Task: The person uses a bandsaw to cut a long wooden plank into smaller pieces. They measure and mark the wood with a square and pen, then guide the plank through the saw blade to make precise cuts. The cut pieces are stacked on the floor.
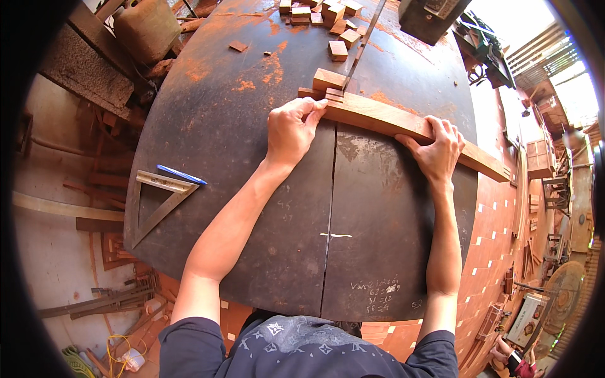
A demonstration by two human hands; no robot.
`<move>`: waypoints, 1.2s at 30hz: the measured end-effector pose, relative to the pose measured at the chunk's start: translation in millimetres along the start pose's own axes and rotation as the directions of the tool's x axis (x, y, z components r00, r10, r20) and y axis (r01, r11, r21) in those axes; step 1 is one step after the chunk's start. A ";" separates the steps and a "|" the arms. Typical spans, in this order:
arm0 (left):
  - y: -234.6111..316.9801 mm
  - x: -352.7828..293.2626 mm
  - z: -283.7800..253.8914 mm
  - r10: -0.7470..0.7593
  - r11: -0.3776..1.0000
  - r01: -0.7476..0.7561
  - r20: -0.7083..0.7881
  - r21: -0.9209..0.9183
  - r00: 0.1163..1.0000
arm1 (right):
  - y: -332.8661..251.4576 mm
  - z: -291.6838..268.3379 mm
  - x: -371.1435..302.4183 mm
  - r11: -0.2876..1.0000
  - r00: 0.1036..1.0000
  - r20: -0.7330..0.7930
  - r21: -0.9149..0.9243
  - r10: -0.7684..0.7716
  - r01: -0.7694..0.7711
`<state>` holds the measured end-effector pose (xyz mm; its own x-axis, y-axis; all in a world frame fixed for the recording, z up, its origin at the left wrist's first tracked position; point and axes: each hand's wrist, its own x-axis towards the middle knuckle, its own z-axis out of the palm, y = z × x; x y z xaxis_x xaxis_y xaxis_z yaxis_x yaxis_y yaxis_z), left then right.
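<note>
A long reddish-brown wooden bar [378, 118] lies at a slant across the dark saw table, its left end against the upright saw blade [365, 47]. Notches are cut in its right end, and small stepped pieces show at the left end. My left hand [293, 126] is closed, thumb and fingertips pinching the bar's left end close to the blade. Further right, my right hand [438, 146] is wrapped over the bar, thumb on the near side. A small wooden block [329, 79] sits just behind the bar's left end, beside the blade.
Several small wood offcuts [321, 11] lie at the table's far side amid orange sawdust. A triangular set square [162, 201] and a blue pen [181, 174] rest at the left edge. A dark saw housing [432, 17] hangs above. A person [522, 365] is at the far lower right.
</note>
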<state>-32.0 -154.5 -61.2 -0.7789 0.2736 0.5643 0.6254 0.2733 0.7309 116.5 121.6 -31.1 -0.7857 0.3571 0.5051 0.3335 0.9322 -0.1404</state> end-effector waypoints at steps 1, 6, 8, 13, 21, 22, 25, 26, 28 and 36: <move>0.4 0.1 0.2 -0.001 1.000 0.001 0.001 0.004 1.000 | 0.1 -0.2 -0.1 1.000 1.000 0.001 -0.001 0.002 -0.002; 1.2 -0.9 -0.7 -0.030 1.000 0.030 0.019 0.003 0.999 | -0.1 -1.0 0.2 1.000 1.000 0.004 -0.006 0.000 0.000; 0.1 -1.4 -0.7 -0.023 1.000 0.023 0.023 -0.004 0.999 | 1.5 -0.6 -1.9 1.000 1.000 0.003 -0.010 -0.004 0.004; 0.1 -4.2 -4.1 -0.006 1.000 0.006 0.025 -0.015 1.000 | -1.5 -3.0 -3.0 1.000 1.000 0.016 -0.002 -0.004 0.004; 3.2 -6.4 -5.2 -0.026 0.999 0.027 0.046 -0.021 0.999 | 2.5 -3.5 -4.1 1.000 1.000 0.019 0.000 -0.013 0.013; 3.5 -6.4 -5.3 -0.034 0.999 0.035 0.051 -0.024 0.998 | 2.9 -3.1 -4.3 1.000 1.000 0.017 0.000 -0.014 0.014; -0.4 -7.6 -4.6 -0.003 1.000 0.004 0.037 -0.026 0.999 | 3.0 -2.7 -4.3 1.000 1.000 0.014 0.002 -0.020 0.020; -0.4 -7.6 -4.4 -0.002 1.000 0.003 0.034 -0.030 0.999 | 2.9 -3.1 -4.2 1.000 1.000 0.016 0.003 -0.023 0.023; -0.2 -7.4 -3.8 0.000 0.999 0.001 0.026 -0.040 1.000 | 2.2 -3.8 -4.4 1.000 1.000 0.018 0.001 -0.018 0.018; -0.2 -4.6 -3.1 0.009 1.000 -0.009 0.014 -0.015 1.000 | -2.9 -5.6 -4.6 1.000 1.000 0.017 -0.017 0.004 -0.004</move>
<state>-28.7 -158.7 -62.7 -0.7726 0.2892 0.5652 0.6314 0.2568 0.7317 122.0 117.0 -28.2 -0.7934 0.3617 0.4896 0.3453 0.9298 -0.1274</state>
